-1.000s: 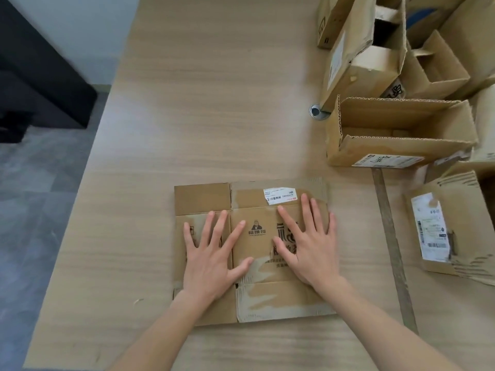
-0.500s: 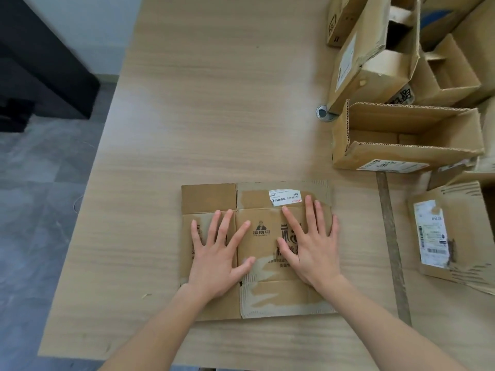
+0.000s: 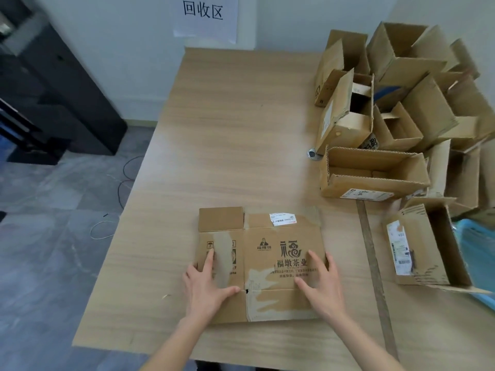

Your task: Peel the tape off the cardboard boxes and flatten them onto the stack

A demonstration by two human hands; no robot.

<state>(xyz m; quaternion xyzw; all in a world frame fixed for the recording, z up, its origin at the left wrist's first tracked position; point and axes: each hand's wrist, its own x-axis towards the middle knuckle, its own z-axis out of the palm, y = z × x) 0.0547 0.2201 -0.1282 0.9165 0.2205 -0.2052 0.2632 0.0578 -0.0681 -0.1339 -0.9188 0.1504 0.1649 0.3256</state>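
Hands: left hand lies on the left panel of the flattened box, index finger straight along the panel, thumb splayed across the near flap, other fingers at the left edge; whether they curl under that edge cannot be told. Right hand is over the right part, fingers loosely spread and bent toward the right edge, thumb on the printed face; nothing is clamped in it.
Flattened box: lies flat near the front middle of the counter, printed face up with tea-brand lettering, a white shipping label on the far flap, pale patches where the paper skin is torn away.
Handling: judged light, thin and stiff along the panels but floppy at the score lines; flaps will swing if it is lifted by one corner. Torn patches look rough, not slippery.
Where to hold: best taken at both side edges of the main panels, thumbs on top, so it stays flat.
Open boxes: a heap of unflattened cartons crowds the far right of the counter; one long open box lies nearest, another with a label sits at the right edge.
Beyond: a paper sign on the wall, grey floor with cables to the left.
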